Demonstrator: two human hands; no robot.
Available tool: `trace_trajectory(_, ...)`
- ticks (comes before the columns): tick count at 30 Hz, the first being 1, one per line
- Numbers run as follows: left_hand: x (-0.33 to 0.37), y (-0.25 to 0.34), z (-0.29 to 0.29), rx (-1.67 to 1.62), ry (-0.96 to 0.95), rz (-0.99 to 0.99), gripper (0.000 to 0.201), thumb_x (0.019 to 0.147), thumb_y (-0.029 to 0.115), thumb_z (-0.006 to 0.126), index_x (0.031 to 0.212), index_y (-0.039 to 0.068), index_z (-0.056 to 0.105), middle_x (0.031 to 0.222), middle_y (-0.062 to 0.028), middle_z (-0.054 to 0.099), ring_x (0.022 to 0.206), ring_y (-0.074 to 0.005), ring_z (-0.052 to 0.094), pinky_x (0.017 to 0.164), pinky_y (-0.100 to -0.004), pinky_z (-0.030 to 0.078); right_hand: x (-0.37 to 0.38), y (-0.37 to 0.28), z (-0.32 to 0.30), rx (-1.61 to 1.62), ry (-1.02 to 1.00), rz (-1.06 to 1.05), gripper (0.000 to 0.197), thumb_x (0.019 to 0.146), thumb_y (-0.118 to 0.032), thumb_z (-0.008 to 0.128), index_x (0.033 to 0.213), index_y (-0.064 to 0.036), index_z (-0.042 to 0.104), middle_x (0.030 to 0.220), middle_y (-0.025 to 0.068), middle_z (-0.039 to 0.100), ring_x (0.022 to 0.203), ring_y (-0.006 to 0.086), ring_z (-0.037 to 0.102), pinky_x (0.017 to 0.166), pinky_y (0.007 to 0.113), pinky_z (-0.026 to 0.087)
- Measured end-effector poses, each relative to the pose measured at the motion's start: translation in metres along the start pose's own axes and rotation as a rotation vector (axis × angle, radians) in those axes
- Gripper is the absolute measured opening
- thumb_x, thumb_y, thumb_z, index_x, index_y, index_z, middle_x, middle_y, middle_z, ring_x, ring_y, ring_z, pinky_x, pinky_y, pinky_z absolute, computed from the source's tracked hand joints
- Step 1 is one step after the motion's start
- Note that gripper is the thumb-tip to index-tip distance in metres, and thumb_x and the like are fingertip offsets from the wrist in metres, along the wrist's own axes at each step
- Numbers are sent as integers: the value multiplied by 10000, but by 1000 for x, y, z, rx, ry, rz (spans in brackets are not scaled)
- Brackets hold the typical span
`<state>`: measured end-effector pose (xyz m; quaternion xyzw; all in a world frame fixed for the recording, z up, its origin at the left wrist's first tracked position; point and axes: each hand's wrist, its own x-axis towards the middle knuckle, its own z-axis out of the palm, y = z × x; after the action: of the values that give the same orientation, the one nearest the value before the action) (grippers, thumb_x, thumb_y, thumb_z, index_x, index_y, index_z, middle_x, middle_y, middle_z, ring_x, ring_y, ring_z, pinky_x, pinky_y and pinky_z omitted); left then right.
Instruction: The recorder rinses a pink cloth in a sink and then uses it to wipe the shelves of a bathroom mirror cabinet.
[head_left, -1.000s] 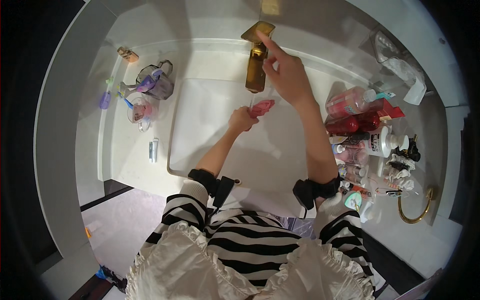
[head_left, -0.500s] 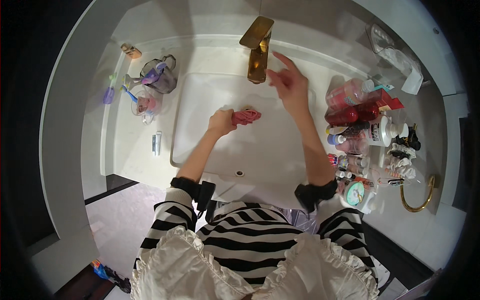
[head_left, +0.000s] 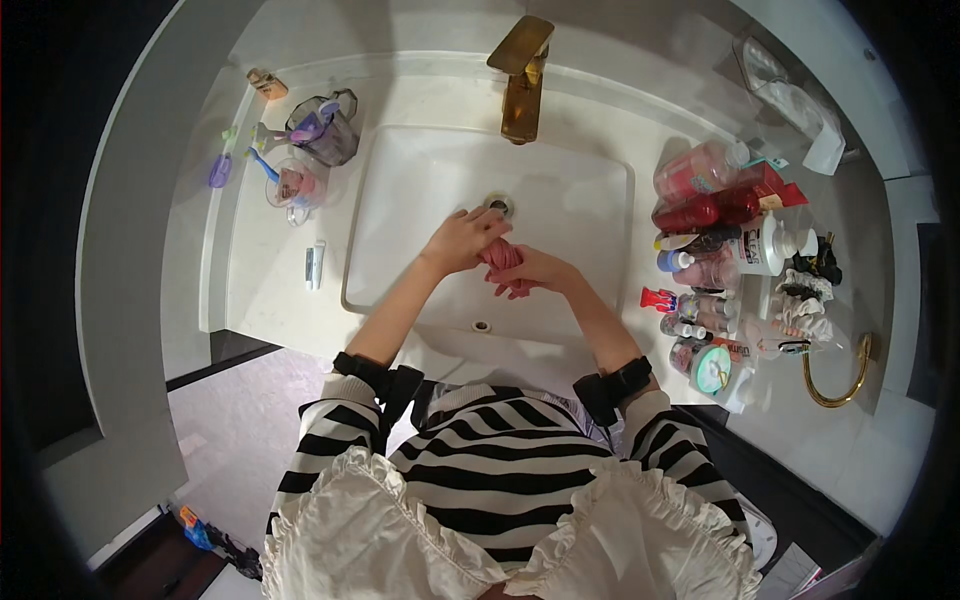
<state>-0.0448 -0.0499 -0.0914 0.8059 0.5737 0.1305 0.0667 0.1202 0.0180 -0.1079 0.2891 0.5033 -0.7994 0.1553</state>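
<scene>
The left hand (head_left: 460, 243) and right hand (head_left: 540, 270) both grip a crumpled pink cloth (head_left: 503, 257) over the white rectangular sink (head_left: 400, 190) at the frame's centre. Upper left, on the white desk (head_left: 268, 270), a smoky faceted jug (head_left: 342, 146) holds purple items (head_left: 308, 127); a clear cup (head_left: 308, 187) holds a blue toothbrush (head_left: 263, 164).

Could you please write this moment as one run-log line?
left hand: holding pink cloth | right hand: holding pink cloth | cloth: bunched, over sink | faucet: untouched
</scene>
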Motion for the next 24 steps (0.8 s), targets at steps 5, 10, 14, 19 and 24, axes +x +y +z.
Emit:
trace_trajectory(5, 1, 16, -15, 198, 181, -49, 435, 660, 136, 593, 1080, 167, 479, 1113, -20, 450, 1059, -166, 420, 890, -365, 325, -7, 8, 1, 245, 24, -82, 302, 704, -110, 618, 954, -44, 462, 771, 53, 550, 573, 101, 517, 439, 216, 410)
trace_trajectory(10, -12, 8, 2, 535, 399, 177, 362, 691, 187, 558, 1050, 188, 508, 1089, 18, 488, 1041, -160, 441, 859, -391, 355, -25, -6, -4, 414, -207, -33, 219, 723, -112, 596, 893, -51, 471, 665, 36, 495, 447, 71, 397, 356, 179, 300)
trace_trajectory(14, 4, 9, -4, 466, 472, 290, 315, 676, 182, 567, 989, 171, 532, 988, 6, 509, 980, -166, 473, 831, -377, 381, -28, -8, -6, 370, -450, 98, 217, 727, -137, 584, 867, -71, 431, 570, 3, 402, 397, 56, 325, 319, 168, 227)
trace_trajectory(19, 24, 2, -10, 334, 270, 494, 216, 676, 160, 561, 889, 131, 534, 801, -21, 487, 875, -177, 498, 675, -307, 466, -25, -7, -4, 296, -323, 130, 201, 723, -145, 587, 844, -103, 433, 528, -13, 378, 384, 51, 311, 313, 167, 212)
trace_trajectory(24, 32, 13, -16, 277, 10, 305, 206, 690, 136, 550, 895, 113, 542, 756, -37, 539, 719, -197, 564, 524, -288, 477, -30, -22, -7, 26, -20, 131, 157, 702, -140, 604, 768, -119, 464, 514, -33, 371, 385, 49, 316, 317, 169, 212)
